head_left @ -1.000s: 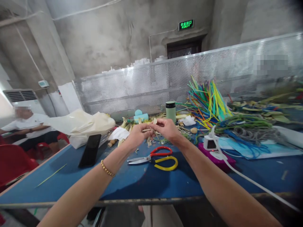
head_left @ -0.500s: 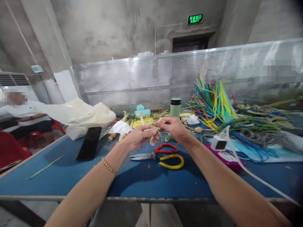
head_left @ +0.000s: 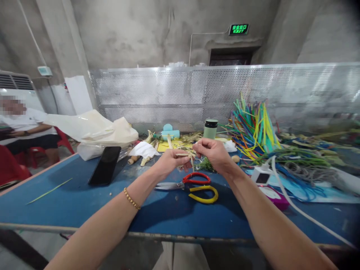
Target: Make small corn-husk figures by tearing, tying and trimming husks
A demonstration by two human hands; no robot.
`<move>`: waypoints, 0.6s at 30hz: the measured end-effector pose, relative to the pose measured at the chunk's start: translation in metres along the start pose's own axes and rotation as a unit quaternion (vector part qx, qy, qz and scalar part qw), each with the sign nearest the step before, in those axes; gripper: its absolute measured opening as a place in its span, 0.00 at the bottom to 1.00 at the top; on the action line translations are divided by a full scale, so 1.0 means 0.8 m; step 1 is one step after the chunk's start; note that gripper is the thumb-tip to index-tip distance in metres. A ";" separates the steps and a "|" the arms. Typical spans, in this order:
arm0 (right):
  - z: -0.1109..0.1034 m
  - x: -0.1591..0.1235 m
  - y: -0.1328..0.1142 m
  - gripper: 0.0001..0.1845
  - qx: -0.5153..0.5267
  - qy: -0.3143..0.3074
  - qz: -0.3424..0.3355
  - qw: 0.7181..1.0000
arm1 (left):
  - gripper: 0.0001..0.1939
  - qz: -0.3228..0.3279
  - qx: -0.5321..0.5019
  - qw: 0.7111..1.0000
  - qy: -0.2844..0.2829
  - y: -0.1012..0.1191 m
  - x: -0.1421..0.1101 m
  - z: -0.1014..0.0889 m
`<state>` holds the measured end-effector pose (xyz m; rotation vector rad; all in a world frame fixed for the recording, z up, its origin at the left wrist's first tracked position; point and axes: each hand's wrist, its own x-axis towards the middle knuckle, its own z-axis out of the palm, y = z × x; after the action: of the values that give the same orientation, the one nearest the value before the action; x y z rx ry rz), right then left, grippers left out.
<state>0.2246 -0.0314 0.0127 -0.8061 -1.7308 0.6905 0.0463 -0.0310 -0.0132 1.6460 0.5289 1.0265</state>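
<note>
Both my hands meet above the blue table (head_left: 84, 202), close together. My left hand (head_left: 170, 163), with a gold bead bracelet on the wrist, pinches a thin pale straw strip (head_left: 184, 154) that runs across to my right hand (head_left: 213, 154), whose fingers are also closed on the strip's other end. A short strand hangs down between the hands. Just below them lie scissors (head_left: 194, 185) with one red and one yellow handle, blades pointing left.
A black phone (head_left: 104, 170) lies left of the hands, by a cream plastic bag (head_left: 95, 133). A green cup (head_left: 210, 129), coloured strips (head_left: 254, 125), cord bundles (head_left: 298, 161) and a white charger with cable (head_left: 261, 176) fill the right. A seated person (head_left: 25, 129) is at far left.
The camera view shifted; the hands stayed joined on the strip, working it slightly, and sit a little higher and to the right in the view. Nothing was picked up or let go.
</note>
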 end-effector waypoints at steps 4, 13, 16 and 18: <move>0.001 0.000 0.002 0.22 -0.009 0.012 -0.009 1.000 | 0.12 0.005 0.029 1.000 -0.007 0.004 0.000 0.003; -0.002 0.010 0.016 0.31 -0.003 0.115 0.092 0.989 | 0.04 0.150 0.306 0.905 0.255 -0.011 0.003 0.000; 0.003 0.005 0.011 0.29 -0.017 0.068 0.116 0.991 | 0.04 0.191 0.358 0.873 0.272 -0.010 -0.002 0.004; 0.006 0.003 0.008 0.25 -0.020 0.044 0.092 0.995 | 0.03 0.200 0.354 0.876 0.259 -0.008 -0.004 0.007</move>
<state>0.2208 -0.0263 0.0078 -1.0185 -1.6086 0.7326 0.0506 -0.0345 -0.0208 2.1767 1.0407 1.7481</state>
